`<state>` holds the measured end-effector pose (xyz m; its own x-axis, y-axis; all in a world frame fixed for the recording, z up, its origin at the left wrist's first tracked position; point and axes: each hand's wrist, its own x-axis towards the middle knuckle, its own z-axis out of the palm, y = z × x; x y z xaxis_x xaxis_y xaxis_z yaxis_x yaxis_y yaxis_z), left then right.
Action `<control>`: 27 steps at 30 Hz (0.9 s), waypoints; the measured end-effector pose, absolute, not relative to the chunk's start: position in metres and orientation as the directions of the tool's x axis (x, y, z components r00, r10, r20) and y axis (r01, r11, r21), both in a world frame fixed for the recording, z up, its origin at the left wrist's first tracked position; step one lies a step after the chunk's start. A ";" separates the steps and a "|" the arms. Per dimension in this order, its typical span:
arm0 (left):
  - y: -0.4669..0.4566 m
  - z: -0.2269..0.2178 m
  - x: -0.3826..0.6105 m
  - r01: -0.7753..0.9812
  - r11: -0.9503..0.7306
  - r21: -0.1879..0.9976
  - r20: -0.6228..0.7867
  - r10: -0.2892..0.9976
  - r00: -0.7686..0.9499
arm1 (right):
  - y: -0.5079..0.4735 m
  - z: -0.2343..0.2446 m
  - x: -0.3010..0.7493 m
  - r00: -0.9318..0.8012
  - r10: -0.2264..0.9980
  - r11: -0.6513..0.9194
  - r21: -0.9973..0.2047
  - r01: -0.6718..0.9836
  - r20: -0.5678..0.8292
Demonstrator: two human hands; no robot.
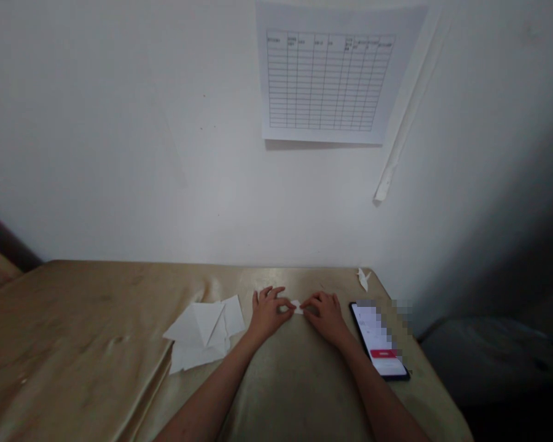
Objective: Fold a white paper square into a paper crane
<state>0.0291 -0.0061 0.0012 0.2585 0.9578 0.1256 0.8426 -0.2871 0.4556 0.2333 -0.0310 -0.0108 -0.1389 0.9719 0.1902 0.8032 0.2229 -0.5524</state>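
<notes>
Between my two hands is a small piece of folded white paper (297,306), just above or on the table covering. My left hand (268,312) pinches its left side between thumb and index finger, with the other fingers raised and spread. On the opposite side, my right hand (325,314) grips the paper with thumb and index finger, the rest of its fingers curled. The fingertips cover part of the paper, so its exact shape is hard to make out.
Loose white paper sheets (198,334) overlap left of my hands. A lit phone (380,344) lies to the right, near the table edge. Behind it sits a folded paper crane (363,279). The brown-covered table (96,319) meets a wall bearing a printed chart (327,80).
</notes>
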 end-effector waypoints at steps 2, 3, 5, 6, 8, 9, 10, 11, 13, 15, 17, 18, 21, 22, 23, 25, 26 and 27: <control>-0.008 0.001 0.033 0.850 -0.278 0.449 0.139 0.961 0.241 | -0.030 -0.013 0.230 -0.127 0.968 0.225 -0.527 0.819 0.215; -0.009 0.000 0.035 0.853 -0.276 0.442 0.144 0.961 0.236 | -0.030 -0.014 0.228 -0.122 0.967 0.223 -0.514 0.828 0.223; -0.010 -0.001 0.038 0.862 -0.273 0.427 0.159 0.961 0.226 | -0.029 -0.015 0.226 -0.110 0.967 0.212 -0.488 0.847 0.228; -0.011 -0.001 0.040 0.866 -0.269 0.421 0.162 0.962 0.220 | -0.029 -0.015 0.224 -0.105 0.968 0.205 -0.477 0.855 0.228; -0.012 -0.001 0.043 0.872 -0.259 0.416 0.160 0.964 0.210 | -0.028 -0.014 0.223 -0.094 0.970 0.192 -0.464 0.865 0.225; -0.012 0.000 0.044 0.873 -0.255 0.416 0.156 0.966 0.208 | -0.028 -0.014 0.222 -0.090 0.970 0.187 -0.462 0.867 0.224; -0.012 0.000 0.045 0.874 -0.252 0.416 0.150 0.967 0.207 | -0.028 -0.014 0.222 -0.087 0.971 0.184 -0.461 0.868 0.223; -0.012 0.001 0.045 0.874 -0.248 0.417 0.142 0.968 0.207 | -0.028 -0.013 0.222 -0.087 0.972 0.182 -0.463 0.868 0.220; -0.010 0.003 0.044 0.875 -0.243 0.420 0.123 0.970 0.210 | -0.027 -0.013 0.223 -0.095 0.974 0.184 -0.469 0.864 0.206; -0.009 0.003 0.041 0.872 -0.236 0.428 0.102 0.972 0.213 | -0.026 -0.012 0.226 -0.108 0.977 0.185 -0.482 0.856 0.183; -0.006 0.004 0.037 0.868 -0.229 0.441 0.085 0.973 0.213 | -0.025 -0.012 0.229 -0.121 0.980 0.184 -0.496 0.848 0.156; -0.005 0.003 0.034 0.864 -0.231 0.447 0.080 0.973 0.219 | -0.025 -0.012 0.230 -0.131 0.981 0.186 -0.505 0.843 0.143; -0.002 0.003 0.028 0.855 -0.239 0.460 0.075 0.970 0.231 | -0.025 -0.011 0.235 -0.166 0.981 0.195 -0.526 0.828 0.102; -0.002 0.002 0.027 0.853 -0.240 0.463 0.075 0.970 0.232 | -0.025 -0.011 0.237 -0.177 0.980 0.198 -0.530 0.824 0.092; -0.001 0.002 0.026 0.852 -0.240 0.466 0.074 0.970 0.233 | -0.025 -0.010 0.238 -0.189 0.978 0.204 -0.533 0.821 0.082; -0.001 0.001 0.026 0.850 -0.238 0.470 0.073 0.970 0.231 | -0.024 -0.010 0.241 -0.213 0.975 0.214 -0.533 0.819 0.064; 0.000 0.001 0.026 0.848 -0.238 0.473 0.075 0.970 0.231 | -0.024 -0.010 0.242 -0.225 0.973 0.220 -0.530 0.819 0.055; -0.001 0.001 0.027 0.847 -0.238 0.476 0.076 0.970 0.229 | -0.023 -0.010 0.243 -0.233 0.971 0.222 -0.526 0.821 0.048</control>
<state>0.0267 -0.0005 0.0005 0.2292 0.9704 0.0765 0.8468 -0.2375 0.4760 0.2427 -0.0235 -0.0097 -0.2326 0.9714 0.0478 0.8211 0.2225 -0.5256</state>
